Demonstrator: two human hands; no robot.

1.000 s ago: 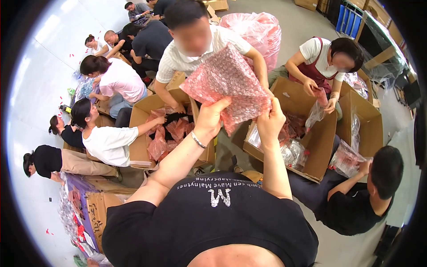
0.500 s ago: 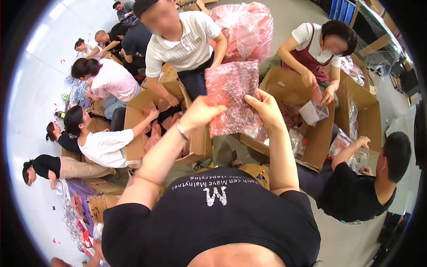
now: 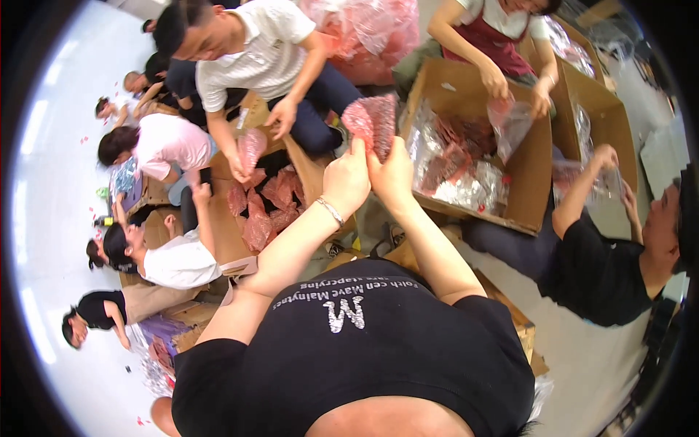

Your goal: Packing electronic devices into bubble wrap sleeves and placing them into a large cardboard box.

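Observation:
A pink bubble-wrap pouch [image 3: 371, 120] stands up from my two hands, folded or bunched so that its top edge curves. My left hand [image 3: 347, 180] is closed round the lower left of the pouch, wearing a bracelet at the wrist. Close against it, my right hand [image 3: 392, 173] grips the lower right side, thumb toward the other hand. Whatever part of the pouch sits within the fingers is hidden. Both arms reach forward over the gap between two open cardboard boxes.
Left of my hands, a cardboard box [image 3: 306, 164] holds several pink bubble-wrap pieces [image 3: 256, 224]. The right box [image 3: 530, 182] contains pink and clear wrap. A big pink plastic bundle [image 3: 364, 44] stands behind. Co-workers sit around both boxes, handling wrap and clear bags [image 3: 512, 127].
My hands have come together, and the pouch, spread flat between them before, is now folded or bunched. The view has shifted. The person across the left box now holds up a pink wrap piece.

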